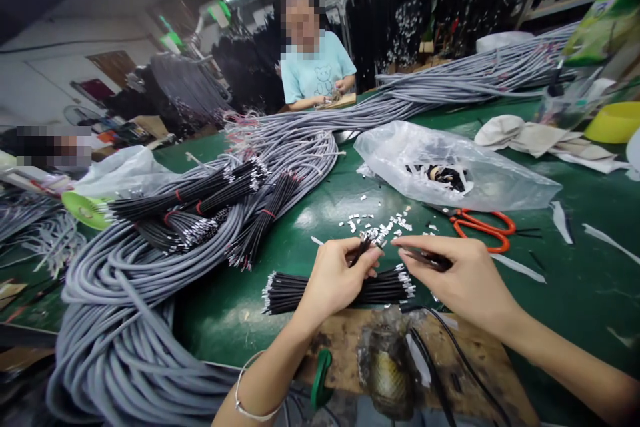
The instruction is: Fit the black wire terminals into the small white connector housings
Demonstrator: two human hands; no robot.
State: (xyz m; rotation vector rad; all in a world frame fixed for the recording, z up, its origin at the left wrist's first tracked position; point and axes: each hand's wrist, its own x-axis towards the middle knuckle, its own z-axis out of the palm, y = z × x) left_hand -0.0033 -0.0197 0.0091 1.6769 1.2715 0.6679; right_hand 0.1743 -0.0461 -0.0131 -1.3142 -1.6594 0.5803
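Note:
My left hand (336,275) is closed in a pinch on a few short black wires (364,245) whose white tips point up and to the right. My right hand (453,272) is closed too, with thumb and forefinger reaching toward those tips and a dark thin tool or wire (425,258) tucked under the fingers. Below both hands a bundle of short black wires with white terminals (295,291) lies flat on the green table (320,207). Several small white terminal pieces (373,222) are scattered just beyond my fingers.
Thick coils of grey cable (150,293) fill the left. Black wire bundles (200,203) lie on them. A clear plastic bag (450,163) and orange scissors (483,225) sit to the right. A wooden board with a tool (385,360) lies near me. Another person in a light blue shirt (315,70) works opposite.

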